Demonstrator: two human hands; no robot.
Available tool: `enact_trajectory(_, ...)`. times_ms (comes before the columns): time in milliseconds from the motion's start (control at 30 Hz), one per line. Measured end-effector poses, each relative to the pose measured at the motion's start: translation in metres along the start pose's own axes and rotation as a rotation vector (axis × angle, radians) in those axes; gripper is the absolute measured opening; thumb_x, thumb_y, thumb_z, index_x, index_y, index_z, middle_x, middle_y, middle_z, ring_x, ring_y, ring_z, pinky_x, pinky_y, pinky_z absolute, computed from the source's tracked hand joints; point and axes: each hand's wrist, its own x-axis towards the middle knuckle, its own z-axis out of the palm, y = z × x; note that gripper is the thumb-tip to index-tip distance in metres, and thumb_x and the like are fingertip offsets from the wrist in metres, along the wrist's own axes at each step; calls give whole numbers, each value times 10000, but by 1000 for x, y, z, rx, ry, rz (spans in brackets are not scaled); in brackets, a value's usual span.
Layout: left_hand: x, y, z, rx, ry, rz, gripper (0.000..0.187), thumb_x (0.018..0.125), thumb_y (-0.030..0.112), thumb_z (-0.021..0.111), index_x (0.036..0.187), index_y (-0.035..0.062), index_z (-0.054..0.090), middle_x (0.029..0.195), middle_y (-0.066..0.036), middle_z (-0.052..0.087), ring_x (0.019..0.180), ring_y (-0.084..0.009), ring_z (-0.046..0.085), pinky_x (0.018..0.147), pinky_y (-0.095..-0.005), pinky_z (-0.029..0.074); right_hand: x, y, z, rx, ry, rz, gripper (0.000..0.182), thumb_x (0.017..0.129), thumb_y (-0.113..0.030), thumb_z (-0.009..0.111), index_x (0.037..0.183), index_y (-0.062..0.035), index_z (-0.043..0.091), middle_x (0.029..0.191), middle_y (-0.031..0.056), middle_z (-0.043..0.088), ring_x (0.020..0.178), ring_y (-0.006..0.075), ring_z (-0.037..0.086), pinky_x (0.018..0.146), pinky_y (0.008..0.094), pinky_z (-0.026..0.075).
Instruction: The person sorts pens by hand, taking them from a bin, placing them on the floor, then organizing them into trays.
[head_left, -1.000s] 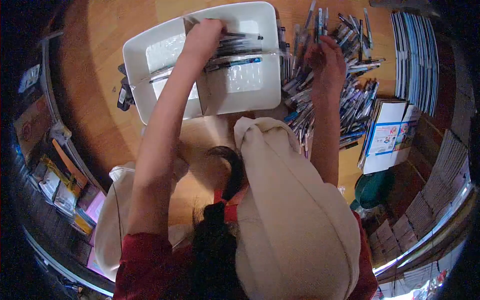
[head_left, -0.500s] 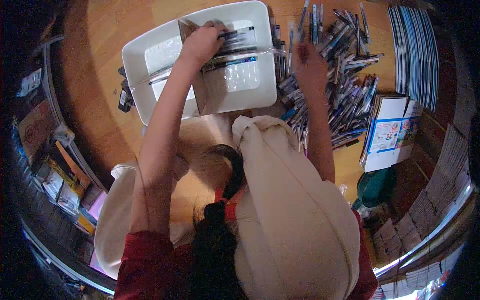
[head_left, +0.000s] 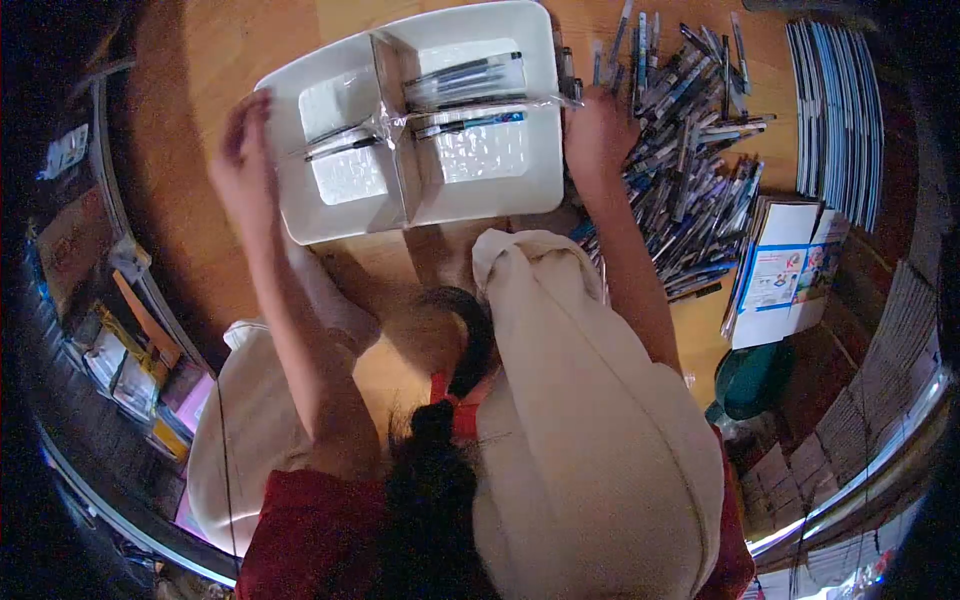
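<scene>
A white tray lies on the wooden floor, split by a cardboard divider and a clear strip across it. Several pens rest in its upper right compartment, and others lie along the strip. Beside the tray's left wall is my left hand, blurred, with its fingers partly hidden. My right hand is closed at the tray's right edge, near the end of the clear strip; what it holds is too small to make out. A large heap of pens spreads to the right of that hand.
A stack of blue-and-white sheets stands at the far right. Below it are a printed white carton and a dark green round object. Boxes and packets line the left side.
My left hand has moved left from the tray's upper right compartment to its left wall. My right hand has come down and left from the pen heap to the tray's right edge.
</scene>
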Motion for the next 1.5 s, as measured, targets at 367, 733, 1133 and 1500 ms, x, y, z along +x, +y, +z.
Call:
enact_trajectory(367, -8, -5, -36, -105, 37, -27, 199, 877, 100, 489, 975, -39, 592, 972, -97, 611, 908, -164, 563, 829, -271, 418, 15, 1, -10, 134, -113, -115, 204, 784, -201, 523, 793, -1, 562, 859, 190, 583, 769, 332, 590, 663, 437, 466)
enact_trajectory(733, -25, 61, 37, -278, -378, 44, 160, 862, 79, 488, 947, -3, 596, 929, -39, 605, 856, -112, 537, 827, -250, 405, 40, 55, -89, 1771, -398, 311, 261, 890, -240, 467, 928, -6, 574, 937, 121, 603, 861, 199, 572, 791, 306, 431)
enact_trajectory(1133, -83, 103, 145, -289, -467, 384, 281, 848, 142, 496, 1101, 26, 531, 1067, -171, 560, 981, -325, 528, 848, -355, 421, 15, 45, -105, 1844, 54, 221, 208, 912, -191, 437, 1021, -27, 504, 909, 87, 612, 834, 170, 581, 737, 270, 452)
enact_trajectory(1500, -40, 92, 147, 20, -450, 548, 276, 706, -1, 514, 972, 24, 582, 963, -159, 576, 885, -345, 543, 785, -412, 443, 3, 25, -114, 1702, -93, 315, 299, 909, -228, 443, 1101, -3, 488, 900, 94, 595, 763, 146, 560, 641, 247, 449)
